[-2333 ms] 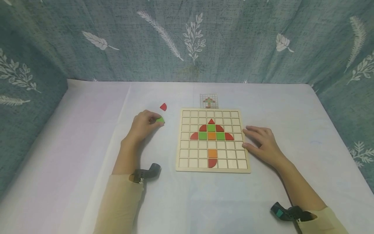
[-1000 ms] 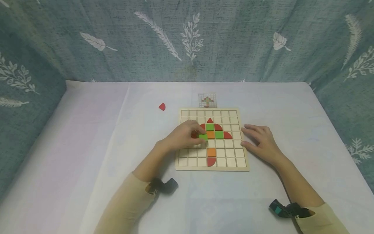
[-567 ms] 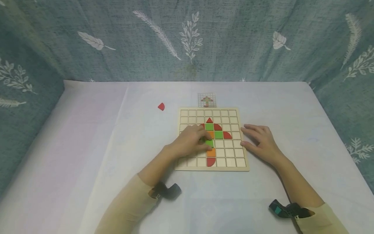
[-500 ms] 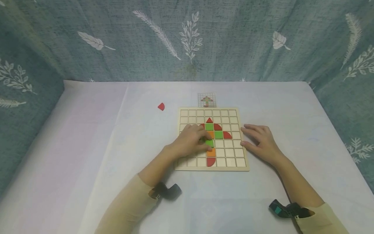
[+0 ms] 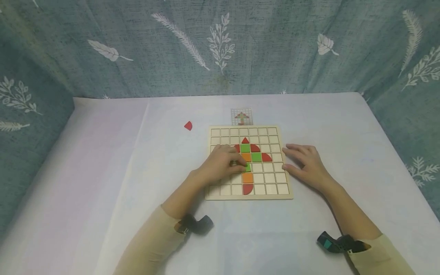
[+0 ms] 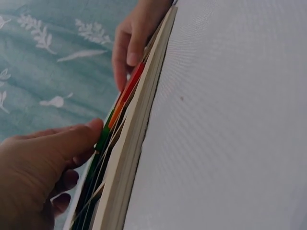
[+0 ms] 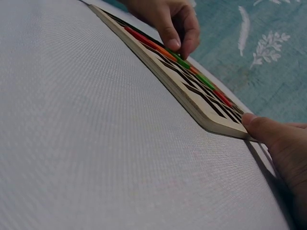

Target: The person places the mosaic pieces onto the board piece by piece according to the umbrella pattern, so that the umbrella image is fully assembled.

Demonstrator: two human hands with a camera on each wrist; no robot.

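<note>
A wooden grid board [image 5: 251, 196] lies on the white table, with red, green and orange tiles set in an arrow-like pattern. My left hand [image 5: 221, 164] reaches over its left half. Thumb and forefinger pinch at a green square tile [image 5: 248, 167], just above the orange square [image 5: 247, 178]; the fingertips cover part of the tile. In the left wrist view the thumb meets the green edge [image 6: 101, 139]. My right hand [image 5: 307, 166] rests at the board's right edge, fingers relaxed; its thumb [image 7: 256, 123] touches the rim in the right wrist view.
One loose red quarter-round tile [image 5: 188, 125] lies on the table left of the board. A small pattern card [image 5: 241, 116] is behind the board's far edge. Leaf-print curtain [image 5: 275, 49] hangs beyond the table.
My left hand has carried the green tile from the table on the left onto the board, into the cell above the lower orange square. Its fingertips have drawn closer together. The right hand stays put.
</note>
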